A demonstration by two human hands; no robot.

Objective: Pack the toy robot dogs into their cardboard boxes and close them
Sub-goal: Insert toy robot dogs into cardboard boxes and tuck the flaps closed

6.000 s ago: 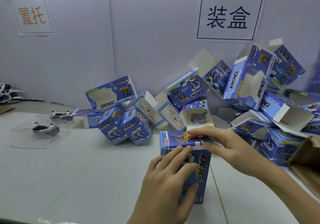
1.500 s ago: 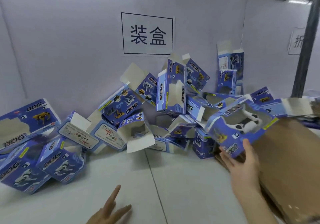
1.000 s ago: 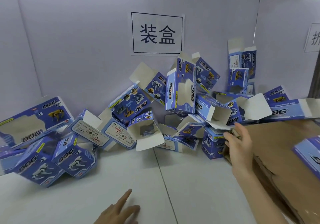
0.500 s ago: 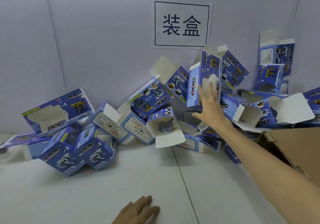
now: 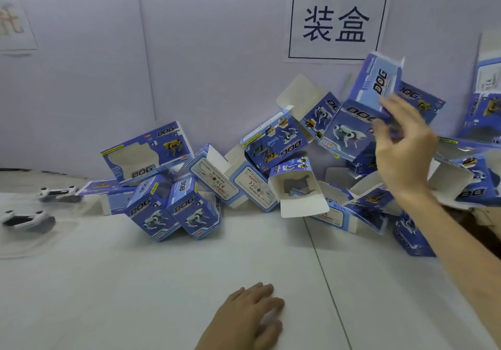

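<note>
Two white toy robot dogs (image 5: 27, 219) lie at the far left of the white surface (image 5: 135, 282). Blue boxes (image 5: 173, 206) are heaped against the grey wall (image 5: 203, 51). The left hand (image 5: 249, 314) rests relaxed on the surface. Under a paper sign (image 5: 337, 23), the right hand (image 5: 404, 143) grips one tilted box (image 5: 352, 130) above the heap.

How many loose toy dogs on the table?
2: rear toy dog at far left by the wall; front toy dog just before it, nearer the camera. The box pile may hide more.

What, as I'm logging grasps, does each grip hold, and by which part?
The right grip pinches a blue DOG box by its right edge; the left grip rests on the table, holding nothing.
</note>
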